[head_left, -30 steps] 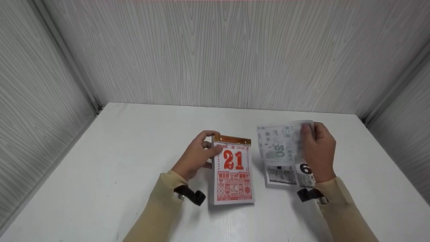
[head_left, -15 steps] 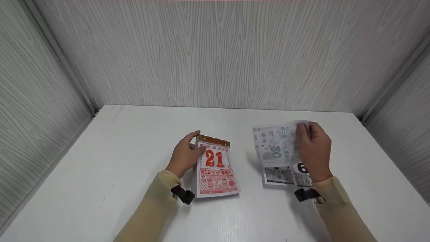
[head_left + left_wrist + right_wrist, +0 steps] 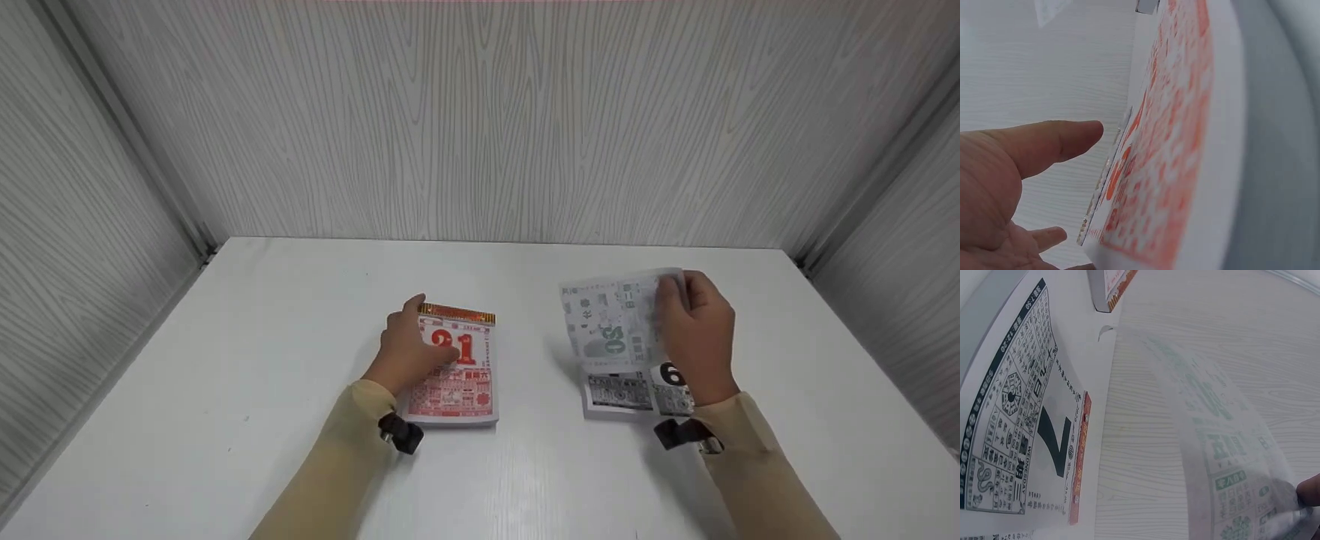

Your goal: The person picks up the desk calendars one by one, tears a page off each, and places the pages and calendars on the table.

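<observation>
A tear-off calendar pad (image 3: 474, 390) with a red 21 lies on the table, left of the middle. My left hand (image 3: 405, 345) is over its left edge, thumb stretched across the number. In the left wrist view, the thumb (image 3: 1061, 146) is straight and apart from the pad (image 3: 1168, 140), other fingers spread. At the right, my right hand (image 3: 699, 334) pinches a thin loose calendar page (image 3: 600, 319) by its edge, a green 20 showing through from behind. In the right wrist view this page (image 3: 1213, 416) curves away from the fingertip (image 3: 1310, 490).
Below the raised page lie two more calendar pads side by side, one with a black 7 (image 3: 1055, 441), the other with a black 6 (image 3: 673, 375). The white table (image 3: 300, 315) meets wood-grain panels (image 3: 480, 120) at the back and both sides.
My left hand has moved the 21 pad leftward, laid it on the table and loosened its hold. My right hand keeps the page nearly in place.
</observation>
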Demonstrator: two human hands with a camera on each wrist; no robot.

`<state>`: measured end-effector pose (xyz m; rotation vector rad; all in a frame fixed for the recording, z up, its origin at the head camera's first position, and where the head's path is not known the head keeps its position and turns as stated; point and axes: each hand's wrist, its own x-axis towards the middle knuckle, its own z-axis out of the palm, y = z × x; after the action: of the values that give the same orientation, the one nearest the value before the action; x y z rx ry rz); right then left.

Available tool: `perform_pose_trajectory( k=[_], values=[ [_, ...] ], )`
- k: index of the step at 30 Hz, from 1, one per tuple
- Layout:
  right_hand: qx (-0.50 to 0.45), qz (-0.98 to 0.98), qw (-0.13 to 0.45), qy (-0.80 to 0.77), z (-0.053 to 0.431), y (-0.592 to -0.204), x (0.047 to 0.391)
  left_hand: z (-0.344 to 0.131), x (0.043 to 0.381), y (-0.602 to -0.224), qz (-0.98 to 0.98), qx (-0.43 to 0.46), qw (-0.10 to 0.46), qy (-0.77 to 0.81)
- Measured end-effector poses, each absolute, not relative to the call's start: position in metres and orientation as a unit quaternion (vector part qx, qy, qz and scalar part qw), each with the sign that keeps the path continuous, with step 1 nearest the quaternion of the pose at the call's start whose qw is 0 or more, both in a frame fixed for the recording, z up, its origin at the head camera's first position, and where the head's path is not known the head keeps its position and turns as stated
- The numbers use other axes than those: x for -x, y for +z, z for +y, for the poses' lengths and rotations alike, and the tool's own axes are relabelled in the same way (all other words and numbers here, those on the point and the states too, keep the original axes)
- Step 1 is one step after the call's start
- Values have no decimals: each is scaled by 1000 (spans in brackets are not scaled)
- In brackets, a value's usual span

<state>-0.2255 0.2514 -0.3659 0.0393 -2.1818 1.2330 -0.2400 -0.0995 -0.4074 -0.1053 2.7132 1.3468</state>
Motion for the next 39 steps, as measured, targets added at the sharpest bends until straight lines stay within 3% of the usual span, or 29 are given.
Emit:
perform_pose_trajectory(
  k=[14, 30, 39],
  values=[
    [-19, -834, 307, 458, 252, -365, 228, -102, 235, -413, 925, 22, 74, 372],
    [-10, -852, 273, 448, 252, -365, 227, -83, 218, -409, 966, -30, 20, 257],
    [-22, -861, 240, 448, 253, -365, 227, -73, 214, -408, 977, -61, 44, 200]
  ],
)
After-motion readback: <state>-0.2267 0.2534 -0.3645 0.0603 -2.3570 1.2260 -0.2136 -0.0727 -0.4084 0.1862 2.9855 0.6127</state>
